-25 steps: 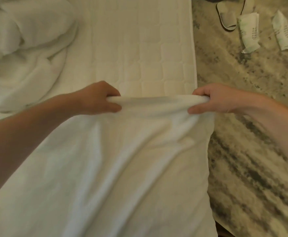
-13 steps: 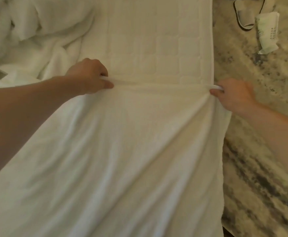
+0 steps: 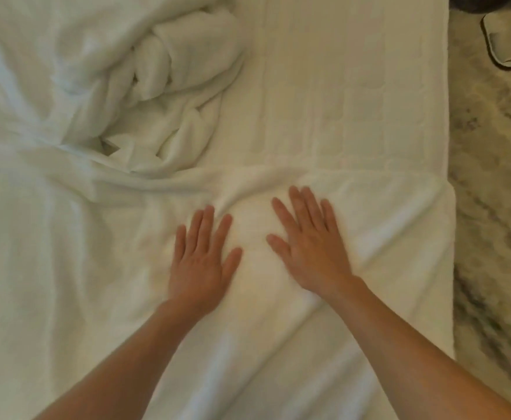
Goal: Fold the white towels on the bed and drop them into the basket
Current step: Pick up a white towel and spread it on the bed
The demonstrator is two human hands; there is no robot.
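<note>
Both hands lie palm down on the white towel (image 3: 399, 237), side by side and slightly apart, in the lower centre of the frame. The left hand (image 3: 201, 262) is flat, fingers straight and slightly spread, holding nothing. The right hand (image 3: 308, 247) is likewise flat, fingers straight and fanned a little wider, thumb out toward the left hand; it grips nothing. Both forearms enter from the bottom edge.

The towel is spread over the bed (image 3: 354, 86) across the lower and right part of the frame. Its far edge runs roughly level across the middle, and its right edge reaches the right side of the bed. The cloth is wrinkled, with creases gathered just above and between the fingertips.

A crumpled heap of white towels (image 3: 172, 71) sits in the upper left, its lower folds touching the far edge of the spread towel. Quilted bed surface shows in the upper centre.

A mottled beige and grey floor (image 3: 496, 207) fills the right edge. A slipper (image 3: 504, 40) lies on it in the upper right corner.
</note>
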